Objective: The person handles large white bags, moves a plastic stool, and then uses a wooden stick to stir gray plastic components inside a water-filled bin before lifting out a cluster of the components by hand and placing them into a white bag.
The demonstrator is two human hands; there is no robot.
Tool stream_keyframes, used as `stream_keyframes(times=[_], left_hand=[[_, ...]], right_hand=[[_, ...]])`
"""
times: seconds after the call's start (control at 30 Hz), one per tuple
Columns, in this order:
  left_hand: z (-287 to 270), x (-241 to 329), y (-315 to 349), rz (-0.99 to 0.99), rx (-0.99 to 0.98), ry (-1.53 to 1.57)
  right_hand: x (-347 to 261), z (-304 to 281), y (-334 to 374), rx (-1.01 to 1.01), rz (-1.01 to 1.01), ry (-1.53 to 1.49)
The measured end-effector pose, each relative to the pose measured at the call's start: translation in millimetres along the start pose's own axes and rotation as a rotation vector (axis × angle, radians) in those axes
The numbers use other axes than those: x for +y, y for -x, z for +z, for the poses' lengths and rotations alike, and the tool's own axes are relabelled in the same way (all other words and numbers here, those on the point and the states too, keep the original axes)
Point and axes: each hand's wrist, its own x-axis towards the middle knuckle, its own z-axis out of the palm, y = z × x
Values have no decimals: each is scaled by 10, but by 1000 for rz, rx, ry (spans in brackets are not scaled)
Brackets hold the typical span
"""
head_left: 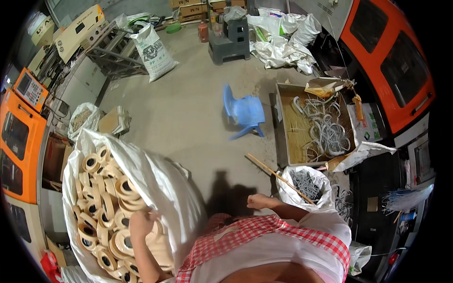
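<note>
Below, the left hand (141, 222) grasps cream rings (123, 188) in a white sack (165, 184); right hand (257, 201) clenched.

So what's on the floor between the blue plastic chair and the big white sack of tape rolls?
Nothing: in the head view, bare grey concrete floor separates the blue plastic chair from the white sack of tape rolls; only a shadow falls nearer the person.

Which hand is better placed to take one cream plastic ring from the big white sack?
Left. The left hand already rests on the cream plastic rings inside the big white sack. The right hand hangs apart over the floor.
</note>
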Motion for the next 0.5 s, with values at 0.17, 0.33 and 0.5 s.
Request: stream_keyframes(times=[0.17,0.33,0.5], left_hand=[[-132,182,-1166,106,191,281],[-117,775,-2429,290,-150,-78],[-325,1347,-3531,504,-310,-48]], right_hand=[[213,-683,-840,100,99,107],[622,-1882,-1529,238,154,79],[675,-2628,-2506,774,202,-885]])
